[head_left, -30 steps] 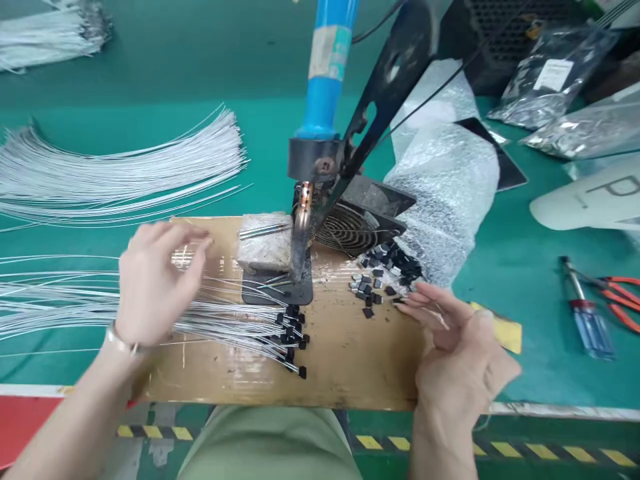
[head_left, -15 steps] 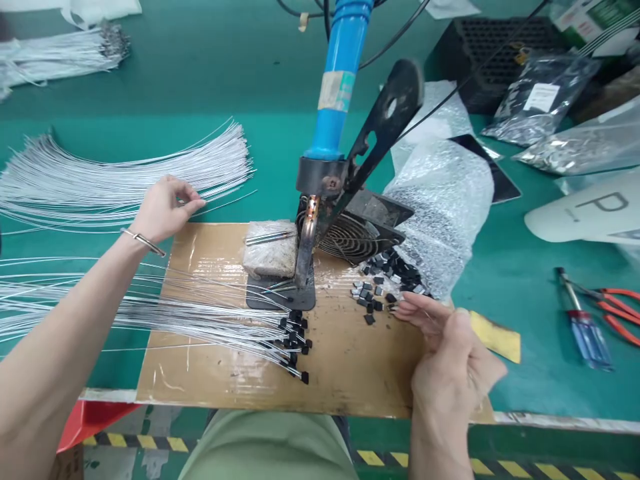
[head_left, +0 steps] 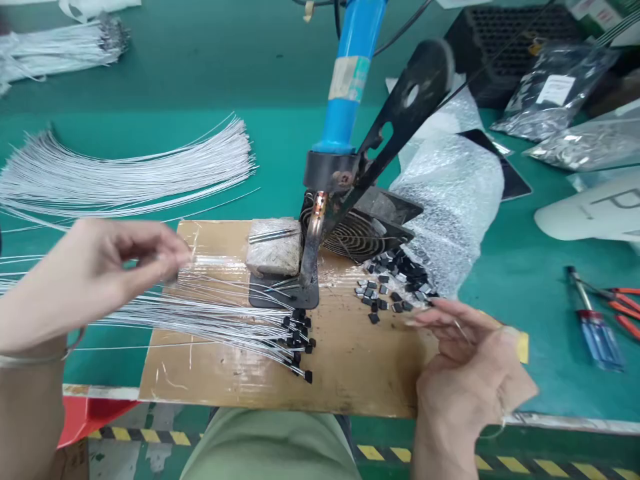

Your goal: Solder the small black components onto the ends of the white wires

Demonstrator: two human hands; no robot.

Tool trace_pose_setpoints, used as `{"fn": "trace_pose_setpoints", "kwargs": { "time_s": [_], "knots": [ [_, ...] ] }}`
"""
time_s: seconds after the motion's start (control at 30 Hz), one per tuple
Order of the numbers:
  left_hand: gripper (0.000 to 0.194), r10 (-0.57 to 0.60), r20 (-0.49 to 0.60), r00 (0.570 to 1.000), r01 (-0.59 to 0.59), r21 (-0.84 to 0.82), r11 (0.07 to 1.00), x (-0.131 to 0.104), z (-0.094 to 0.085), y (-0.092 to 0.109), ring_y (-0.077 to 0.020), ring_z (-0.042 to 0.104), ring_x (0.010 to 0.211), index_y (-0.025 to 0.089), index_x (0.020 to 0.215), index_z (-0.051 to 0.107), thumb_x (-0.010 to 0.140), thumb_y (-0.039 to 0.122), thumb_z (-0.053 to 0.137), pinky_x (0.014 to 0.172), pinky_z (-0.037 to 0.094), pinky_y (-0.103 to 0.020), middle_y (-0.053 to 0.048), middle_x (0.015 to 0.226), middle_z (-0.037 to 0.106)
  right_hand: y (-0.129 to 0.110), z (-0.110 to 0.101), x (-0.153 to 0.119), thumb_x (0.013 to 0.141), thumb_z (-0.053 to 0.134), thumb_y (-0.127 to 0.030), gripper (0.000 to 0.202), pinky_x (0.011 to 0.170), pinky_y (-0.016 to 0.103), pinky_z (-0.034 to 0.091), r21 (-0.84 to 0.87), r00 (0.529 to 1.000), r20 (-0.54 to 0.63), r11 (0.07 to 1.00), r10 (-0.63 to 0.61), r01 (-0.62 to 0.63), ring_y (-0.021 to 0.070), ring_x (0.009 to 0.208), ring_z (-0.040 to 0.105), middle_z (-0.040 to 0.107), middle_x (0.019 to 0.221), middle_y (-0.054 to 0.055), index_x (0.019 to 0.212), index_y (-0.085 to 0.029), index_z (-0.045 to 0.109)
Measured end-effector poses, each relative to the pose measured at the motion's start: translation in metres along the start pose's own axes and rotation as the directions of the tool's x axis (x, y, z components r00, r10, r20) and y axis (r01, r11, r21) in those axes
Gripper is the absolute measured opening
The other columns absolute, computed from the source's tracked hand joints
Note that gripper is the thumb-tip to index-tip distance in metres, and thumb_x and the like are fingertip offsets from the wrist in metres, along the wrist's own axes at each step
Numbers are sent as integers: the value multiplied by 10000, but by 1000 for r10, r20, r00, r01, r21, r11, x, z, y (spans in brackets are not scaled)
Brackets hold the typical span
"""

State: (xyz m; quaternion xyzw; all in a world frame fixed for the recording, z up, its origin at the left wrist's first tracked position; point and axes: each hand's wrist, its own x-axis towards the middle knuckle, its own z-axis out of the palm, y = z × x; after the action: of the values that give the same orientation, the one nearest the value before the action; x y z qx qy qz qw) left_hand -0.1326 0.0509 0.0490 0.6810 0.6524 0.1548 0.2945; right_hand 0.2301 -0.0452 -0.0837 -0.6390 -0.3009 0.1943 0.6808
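My left hand (head_left: 135, 260) is pinched closed over the cardboard's left edge; what lies between its fingertips is too blurred to name. Beneath and beside it run white wires with black ends (head_left: 260, 330). My right hand (head_left: 465, 353) is over the right part of the cardboard (head_left: 360, 373), fingers curled, a thin wire-like piece showing between them. Its fingertips are near the small black pieces (head_left: 400, 280). Between the hands stands a blue soldering iron (head_left: 345, 93) in a black holder, its tip beside a wrapped block (head_left: 274, 247).
A bundle of white wires (head_left: 135, 177) lies at the back left. Behind the iron are a round fan grille (head_left: 355, 237) and bubble wrap (head_left: 450, 193). To the right are a white cylinder (head_left: 585, 210), a screwdriver (head_left: 593, 327) and red-handled pliers (head_left: 630, 310).
My left hand has moved down and toward me, away from the back wire bundle. My right hand has shifted slightly to the right. The view has shifted a little.
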Motion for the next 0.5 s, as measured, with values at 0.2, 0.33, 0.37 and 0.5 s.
{"fn": "trace_pose_setpoints", "kwargs": {
  "time_s": [0.2,0.33,0.37,0.5],
  "knots": [
    [254,79,478,875,101,-340,935,-26,49,6,-108,536,571,204,794,772,946,394,703,527,427,-188,-6,647,674,-23,1,-28,1038,652,-306,330,553,276,471,-75,928,373,996,-11,42,143,574,630,686,632,10,780,-197,828],
    [252,60,409,911,74,-304,950,-36,77,15,-100,525,598,216,806,770,965,389,679,531,402,-173,7,672,662,-39,17,-48,984,713,-252,165,515,236,445,-43,731,670,990,126,-131,108,565,599,699,716,0,868,-217,825],
    [254,67,393,917,59,-299,953,-38,81,17,-102,530,602,220,798,768,964,391,680,535,405,-173,10,667,658,-40,22,-50,954,746,-249,121,512,232,443,-35,703,696,986,142,-165,109,575,601,706,730,4,863,-211,817],
    [247,96,329,939,8,-301,954,-41,84,23,-133,573,613,245,781,781,952,402,694,549,436,-200,4,665,687,-38,35,-54,891,811,-232,142,507,228,424,-11,672,723,975,161,-222,108,573,573,685,675,-2,760,-193,772]
  ]
}}
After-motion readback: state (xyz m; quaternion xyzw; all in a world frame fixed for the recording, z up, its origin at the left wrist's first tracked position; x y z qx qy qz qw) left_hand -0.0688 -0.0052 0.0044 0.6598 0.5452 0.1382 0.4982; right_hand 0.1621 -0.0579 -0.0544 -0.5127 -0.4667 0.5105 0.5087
